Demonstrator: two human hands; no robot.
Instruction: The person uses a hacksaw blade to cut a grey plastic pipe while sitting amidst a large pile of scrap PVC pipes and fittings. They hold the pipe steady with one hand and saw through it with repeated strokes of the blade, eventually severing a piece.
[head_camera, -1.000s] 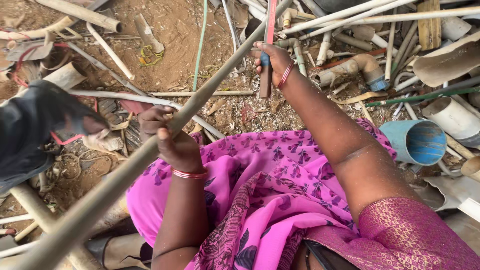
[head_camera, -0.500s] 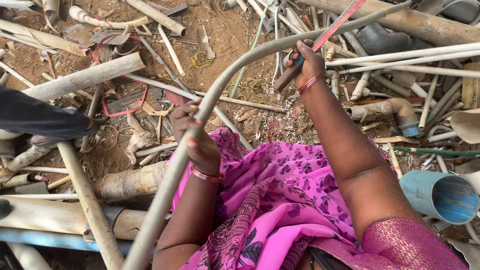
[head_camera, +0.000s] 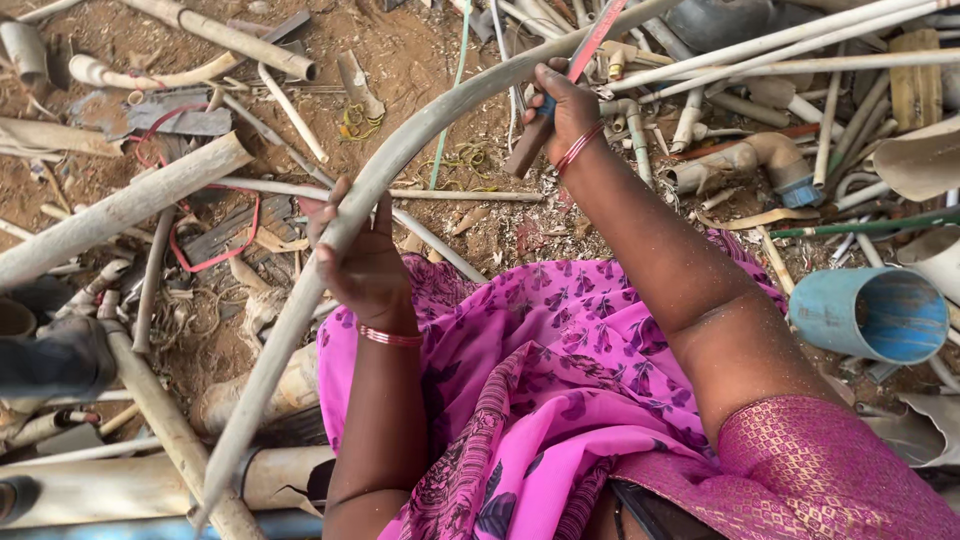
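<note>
— Two hands were on work at once, weren't they?

— They were. The left hand (head_camera: 365, 262) was wrapped around a long, bent grey pipe (head_camera: 300, 330), fingers closed over it, just above the pink patterned cloth (head_camera: 520, 380) across the person's lap. The pipe curved from about 7 o'clock up towards 1 o'clock.

— And the right hand (head_camera: 562, 105)?

— Up near 12 o'clock, closed on a saw with a red blade (head_camera: 597, 38) and a wooden grip, the blade touching the pipe where it crossed.

— What did the ground look like?

— Bare reddish-brown dirt (head_camera: 400, 50), outdoors, littered all round with cut plastic tubing. Pale thin pipes (head_camera: 800, 50) lay piled at 1 and 2 o'clock, a wide blue pipe section (head_camera: 868, 315) lay open-ended at 3 o'clock, and a thick grey pipe (head_camera: 120, 210) sat at 9 o'clock. A loop of red wire (head_camera: 215, 262) lay beside it, near scraps of broken board.
</note>
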